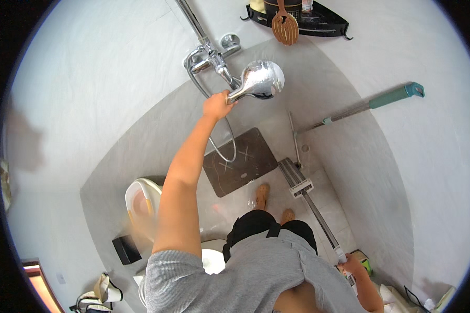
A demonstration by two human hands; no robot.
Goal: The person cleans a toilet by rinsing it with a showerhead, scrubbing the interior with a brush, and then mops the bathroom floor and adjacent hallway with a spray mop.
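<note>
My left hand is stretched forward and grips the handle of a chrome hand shower. The shower's back faces me, so its spray face is hidden. Close beyond the hand is a chrome wall mixer tap, and a metal shower hose loops below. Down at the right, my right hand is closed around the shaft of a flat squeeze mop. The mop's grey head rests low near the floor, beside the corner of a dark rectangular panel with cross marks.
A green-handled pole leans against the right wall. High in the corner hangs a black shelf with a wooden slotted utensil. Pale basins stand at the left, near a black box. A round floor drain lies near the wall.
</note>
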